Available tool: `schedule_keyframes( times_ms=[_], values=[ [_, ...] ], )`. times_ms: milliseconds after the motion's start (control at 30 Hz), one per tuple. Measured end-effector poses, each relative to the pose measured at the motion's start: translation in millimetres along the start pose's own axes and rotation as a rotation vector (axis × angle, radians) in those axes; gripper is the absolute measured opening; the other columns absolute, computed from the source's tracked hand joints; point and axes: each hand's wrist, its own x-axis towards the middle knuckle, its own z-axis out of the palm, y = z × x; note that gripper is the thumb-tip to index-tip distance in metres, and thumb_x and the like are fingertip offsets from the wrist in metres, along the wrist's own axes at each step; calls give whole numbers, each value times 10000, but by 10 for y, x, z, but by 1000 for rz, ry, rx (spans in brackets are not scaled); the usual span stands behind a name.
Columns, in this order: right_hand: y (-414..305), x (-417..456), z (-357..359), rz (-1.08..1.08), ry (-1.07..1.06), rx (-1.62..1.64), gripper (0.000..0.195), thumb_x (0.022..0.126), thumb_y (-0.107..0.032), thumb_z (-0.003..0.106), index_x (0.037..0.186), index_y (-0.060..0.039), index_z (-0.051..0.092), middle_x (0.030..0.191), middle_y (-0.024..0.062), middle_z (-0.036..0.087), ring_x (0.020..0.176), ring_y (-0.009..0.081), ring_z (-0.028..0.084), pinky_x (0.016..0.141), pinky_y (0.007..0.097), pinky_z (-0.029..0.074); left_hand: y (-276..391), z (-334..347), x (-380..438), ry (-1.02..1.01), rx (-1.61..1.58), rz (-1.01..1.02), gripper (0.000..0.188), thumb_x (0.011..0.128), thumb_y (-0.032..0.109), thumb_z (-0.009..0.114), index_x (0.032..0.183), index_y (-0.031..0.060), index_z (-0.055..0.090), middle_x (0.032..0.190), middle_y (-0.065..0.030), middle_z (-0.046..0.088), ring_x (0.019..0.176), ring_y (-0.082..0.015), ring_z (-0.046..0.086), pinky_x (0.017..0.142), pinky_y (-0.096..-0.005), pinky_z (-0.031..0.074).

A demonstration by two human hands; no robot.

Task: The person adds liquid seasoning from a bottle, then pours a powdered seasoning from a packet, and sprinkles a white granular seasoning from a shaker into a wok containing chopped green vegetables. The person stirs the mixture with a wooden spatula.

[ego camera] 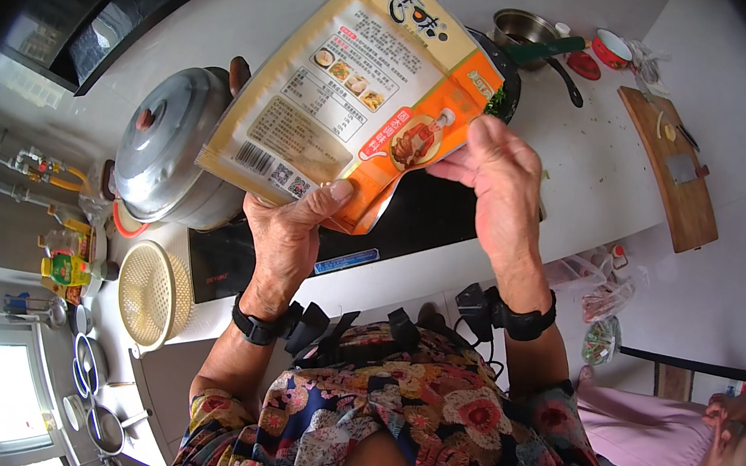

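Note:
A large printed seasoning pouch (333, 102), cream and orange with pictures of food, is raised in front of me over the cooktop (446, 207). My left hand (296, 230) grips its lower edge, thumb on the printed face. At the pouch's right edge is my right hand (503, 172), fingers bent against the orange part; whether they pinch it is hard to tell. Behind the pouch, mostly hidden, a dark wok (513, 86) shows some chopped greens (496, 101).
A big lidded metal pot (171, 138) stands left, above a plastic colander (152, 293). A steel saucepan (524, 28), a red bowl (612, 49) and a wooden cutting board (667, 171) with a cleaver lie to the right. Another person (648, 434) is at lower right.

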Motion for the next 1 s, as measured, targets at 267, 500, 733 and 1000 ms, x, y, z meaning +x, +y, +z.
schedule_keyframes(
  times_ms=[267,500,733,1000],
  values=[
    [147,55,-32,-6,56,71,284,1000,-176,529,1107,73,613,1035,140,668,877,207,691,740,391,616,44,171,-30,-14,125,-7,478,740,66,810,1141,-47,577,989,-136,657,764,-187,673,530,-253,572],
    [237,119,-117,43,-11,173,358,996,-200,532,1218,80,532,1147,163,628,1018,264,659,861,453,565,-127,138,-13,-25,261,209,378,775,22,776,1111,-45,617,1021,-131,670,802,-175,669,572,-249,574],
    [272,107,-284,9,137,132,343,991,-179,537,1217,79,545,1106,218,644,980,300,670,870,423,558,-28,223,105,12,450,264,342,793,53,784,1086,-47,640,979,-89,681,815,-140,641,623,-248,542],
    [777,-51,-1672,-150,566,-462,210,967,-170,598,1102,-11,627,947,105,673,785,155,644,707,276,556,282,540,460,136,613,787,263,808,63,779,1011,-65,672,891,-96,691,707,-133,640,538,-251,535]
  ],
)
